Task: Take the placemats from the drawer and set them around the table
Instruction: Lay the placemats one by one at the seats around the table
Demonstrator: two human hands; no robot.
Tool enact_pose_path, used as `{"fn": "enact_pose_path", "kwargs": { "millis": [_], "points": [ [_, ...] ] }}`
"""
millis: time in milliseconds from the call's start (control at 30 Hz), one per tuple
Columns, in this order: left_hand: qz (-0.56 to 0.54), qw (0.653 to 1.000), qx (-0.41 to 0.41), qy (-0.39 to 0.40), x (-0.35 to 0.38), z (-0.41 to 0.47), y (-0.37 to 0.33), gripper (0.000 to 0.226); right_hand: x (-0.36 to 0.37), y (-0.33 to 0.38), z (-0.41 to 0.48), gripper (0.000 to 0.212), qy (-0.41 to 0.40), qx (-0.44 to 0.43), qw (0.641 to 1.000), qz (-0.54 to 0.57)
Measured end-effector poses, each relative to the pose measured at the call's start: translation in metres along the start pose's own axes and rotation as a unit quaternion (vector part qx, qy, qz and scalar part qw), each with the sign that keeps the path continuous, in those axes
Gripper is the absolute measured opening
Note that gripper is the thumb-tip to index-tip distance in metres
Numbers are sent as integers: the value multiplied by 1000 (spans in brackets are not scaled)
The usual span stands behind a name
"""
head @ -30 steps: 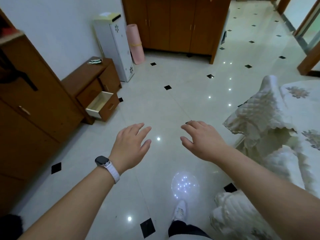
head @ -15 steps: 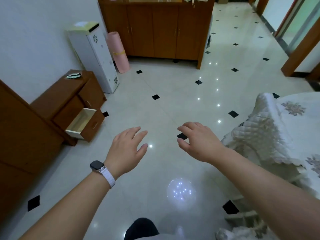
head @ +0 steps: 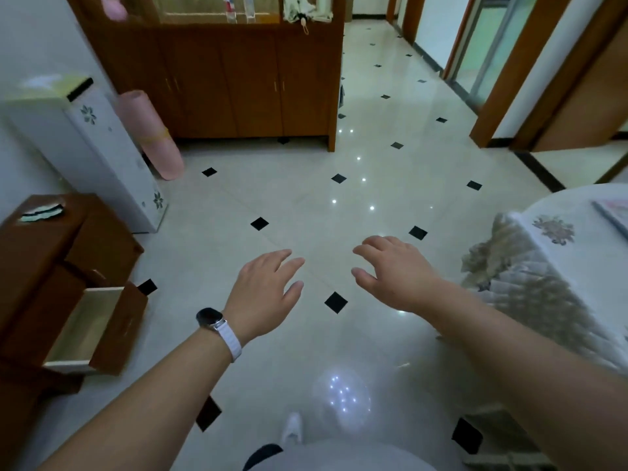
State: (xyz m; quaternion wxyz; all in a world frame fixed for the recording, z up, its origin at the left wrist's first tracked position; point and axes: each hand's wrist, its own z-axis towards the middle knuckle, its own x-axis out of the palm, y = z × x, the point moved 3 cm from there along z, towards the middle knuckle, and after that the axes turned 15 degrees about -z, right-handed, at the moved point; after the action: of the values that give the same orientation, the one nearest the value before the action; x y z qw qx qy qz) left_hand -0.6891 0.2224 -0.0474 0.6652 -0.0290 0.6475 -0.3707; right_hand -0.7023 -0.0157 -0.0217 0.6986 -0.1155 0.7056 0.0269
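Observation:
A low brown cabinet [head: 40, 253] stands at the left with its bottom drawer [head: 102, 331] pulled out; the part of the drawer's pale inside that shows holds nothing. The table [head: 584, 239] under a white quilted cloth with flower prints sits at the right edge. A flat grey-edged mat [head: 611, 215] lies on it, mostly cut off by the frame. My left hand [head: 265, 297], a watch on its wrist, and my right hand [head: 394, 270] hover palm down over the floor between cabinet and table, fingers relaxed, holding nothing.
A white narrow cabinet [head: 91, 151] and a rolled pink mat [head: 149, 134] stand by the left wall. A wide brown cupboard [head: 238, 76] is at the back. Glossy tiled floor [head: 339, 198] stretches ahead toward doorways at the right. My white shoe [head: 292, 430] shows below.
The view has moved forward and swung right: the open drawer has slid down to the lower left and the table top has come into sight. Both hands stay empty and spread.

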Motion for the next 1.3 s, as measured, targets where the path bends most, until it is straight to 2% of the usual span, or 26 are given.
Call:
{"fn": "enact_pose_path", "kwargs": {
  "millis": [133,300,600,800,1033,1300],
  "points": [
    [-9,998,54,23,-11,60,23,44,-7,-5,41,49,-12,48,999,3],
    [-15,996,78,50,-11,132,41,52,0,-32,76,50,1,92,996,1],
    [-11,990,108,86,40,274,41,49,46,-131,147,49,8,161,986,37],
    [17,988,114,100,78,391,13,44,71,-225,212,50,12,177,981,75],
    [14,984,153,88,106,515,-51,47,56,-348,256,49,-11,208,976,62],
    [20,971,209,118,144,617,-89,47,60,-433,274,48,-4,274,960,55]
  ]
}}
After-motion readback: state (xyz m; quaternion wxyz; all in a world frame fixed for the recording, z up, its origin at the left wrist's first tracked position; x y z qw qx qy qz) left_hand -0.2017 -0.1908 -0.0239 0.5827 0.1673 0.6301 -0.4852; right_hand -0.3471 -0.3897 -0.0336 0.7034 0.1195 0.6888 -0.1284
